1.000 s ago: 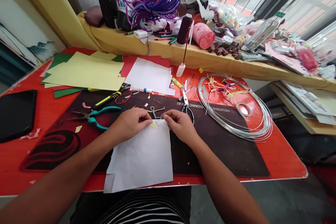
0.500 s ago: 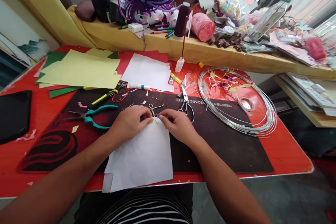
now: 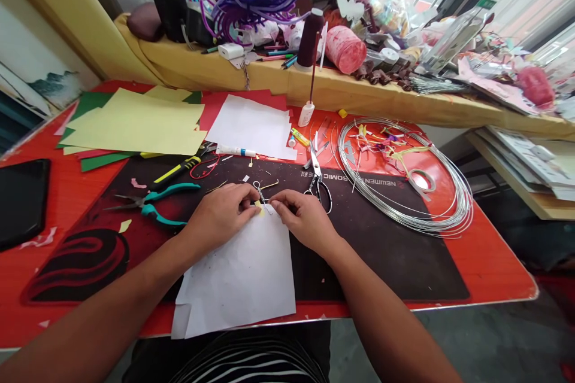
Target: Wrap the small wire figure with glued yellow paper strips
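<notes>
Head view: left hand [image 3: 224, 210] narrow, thumb and index pinching the wire piece [image 3: 262, 195], small and twisted. Right hand [image 3: 304, 216] also narrow, its fingertips at the wire piece's right side; cannot tell whether they grip. Wire piece is over the far middle of the mat [image 3: 381, 251], at the top end of 1 white sheet [image 3: 242, 281], which overhangs the mat's near edge. Pliers [image 3: 164, 193], open, lie on the mat's left part; 1 cutter [image 3: 177, 170] at its far left. Scissors [image 3: 315, 170] cross the mat's far edge. Wire coil [image 3: 456, 209] overlaps its far right corner. Bottle [image 3: 306, 114] stands beyond the mat; phone [image 3: 22, 203] lies left of it.
</notes>
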The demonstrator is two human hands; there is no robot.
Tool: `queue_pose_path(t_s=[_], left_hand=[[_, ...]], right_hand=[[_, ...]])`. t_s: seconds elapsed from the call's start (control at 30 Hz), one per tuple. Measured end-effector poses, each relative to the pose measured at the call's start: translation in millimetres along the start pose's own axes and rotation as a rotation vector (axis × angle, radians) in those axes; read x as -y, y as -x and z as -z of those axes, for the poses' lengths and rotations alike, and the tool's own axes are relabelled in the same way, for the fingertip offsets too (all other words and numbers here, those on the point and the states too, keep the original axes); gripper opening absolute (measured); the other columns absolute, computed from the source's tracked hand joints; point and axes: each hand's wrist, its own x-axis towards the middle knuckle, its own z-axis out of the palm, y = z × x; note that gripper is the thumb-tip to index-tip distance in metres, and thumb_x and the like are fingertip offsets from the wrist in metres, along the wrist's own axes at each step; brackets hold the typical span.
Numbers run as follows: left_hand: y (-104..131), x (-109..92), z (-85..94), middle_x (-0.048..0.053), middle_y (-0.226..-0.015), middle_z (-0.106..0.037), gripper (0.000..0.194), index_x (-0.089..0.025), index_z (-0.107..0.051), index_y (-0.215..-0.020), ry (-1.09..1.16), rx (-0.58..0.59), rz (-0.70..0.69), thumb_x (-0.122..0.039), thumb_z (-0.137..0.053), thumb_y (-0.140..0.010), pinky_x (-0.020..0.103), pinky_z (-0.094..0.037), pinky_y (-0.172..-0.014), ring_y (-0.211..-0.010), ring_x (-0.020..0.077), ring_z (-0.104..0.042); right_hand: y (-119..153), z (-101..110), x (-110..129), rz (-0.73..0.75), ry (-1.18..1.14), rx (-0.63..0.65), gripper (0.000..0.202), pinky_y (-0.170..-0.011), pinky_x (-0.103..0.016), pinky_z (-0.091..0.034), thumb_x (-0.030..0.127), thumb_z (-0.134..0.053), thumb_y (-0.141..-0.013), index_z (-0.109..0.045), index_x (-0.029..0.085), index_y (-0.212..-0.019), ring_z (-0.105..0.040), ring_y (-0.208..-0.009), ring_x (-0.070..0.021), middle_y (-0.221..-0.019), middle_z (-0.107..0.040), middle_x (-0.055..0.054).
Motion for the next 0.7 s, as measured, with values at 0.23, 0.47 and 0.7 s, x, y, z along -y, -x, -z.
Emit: queue_pose_path(t_s=[0.23,0.47,0.7], left_hand=[[7.9,9.4,9.9,0.002,-0.097,-0.073,0.017,-0.028,-0.075,-0.100,0.003,0.040,-0.144,-0.036,-0.061,-0.098,0.035,-0.046,-0.079,-0.091,0.0242,-0.065],[16.8,10.6,11.1,0.007,-0.101,-0.071,0.028,-0.025,-0.075,-0.120,-0.255,0.058,-0.387,-0.030,-0.052,-0.105,0.038,-0.049,-0.083,-0.095,0.0251,-0.065],[19.4,3.9,8.3,0.007,-0.100,-0.068,0.027,-0.021,-0.074,-0.121,-0.379,0.079,-0.474,-0.022,-0.054,-0.104,0.038,-0.053,-0.079,-0.091,0.0249,-0.064]], right_hand=[[-0.2,-0.7,-3.6,-0.020,-0.048,-0.060,0.021,-0.059,-0.026,-0.039,0.032,-0.061,-0.100,-0.080,0.022,-0.099,-0.057,-0.063,-0.0150,-0.075,-0.071,0.000],[-0.3,-1.0,-2.9,-0.007,-0.039,-0.054,0.020,-0.060,-0.025,-0.040,0.029,-0.061,-0.100,-0.079,0.022,-0.098,-0.058,-0.064,-0.0146,-0.074,-0.071,0.000],[-0.8,-1.4,-1.6,-0.008,-0.012,-0.046,0.018,-0.062,-0.025,-0.041,0.027,-0.062,-0.100,-0.080,0.022,-0.099,-0.060,-0.065,-0.0141,-0.074,-0.071,0.001]])
